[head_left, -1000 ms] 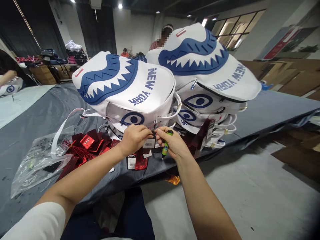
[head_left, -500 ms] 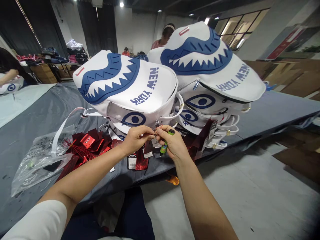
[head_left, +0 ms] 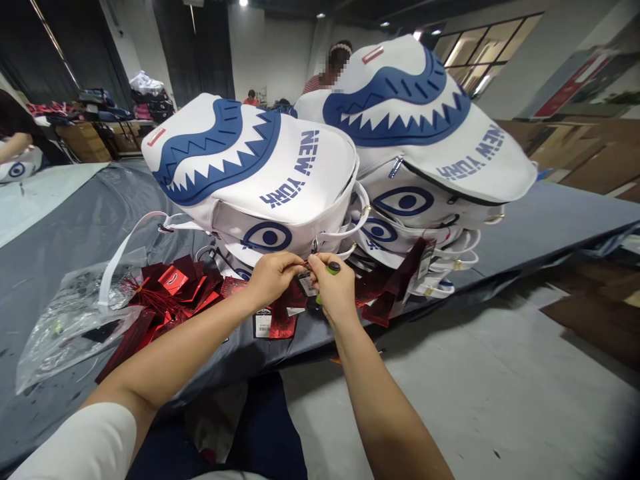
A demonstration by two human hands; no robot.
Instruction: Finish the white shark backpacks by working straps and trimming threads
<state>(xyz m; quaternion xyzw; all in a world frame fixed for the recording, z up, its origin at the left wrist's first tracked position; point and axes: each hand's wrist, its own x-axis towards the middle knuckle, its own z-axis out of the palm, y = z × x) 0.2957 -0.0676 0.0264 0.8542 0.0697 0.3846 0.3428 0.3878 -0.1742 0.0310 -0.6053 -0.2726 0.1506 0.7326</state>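
My left hand is closed, its thumb and forefinger pinching a thin reddish string just below the zipper pull of a white backpack. Fingertips of my right hand meet it there, at the same string. Tucked in the right palm is a green marker-like stick with black ends, mostly covered by the fingers. Below the hands hang a white tag and a red hang tag with a barcode label beside it. The backpack bears blue shark teeth, an eye and "NEW YORK".
Another stack of shark backpacks stands to the right. At left lie a bunch of red hang tags and a clear plastic bag on the grey-covered table. A co-worker's arm shows at far left; other people are behind.
My right hand has turned, so the green stick now points more toward the bag and shows less. Both hands stay together by the zipper pull. The view has shifted slightly.
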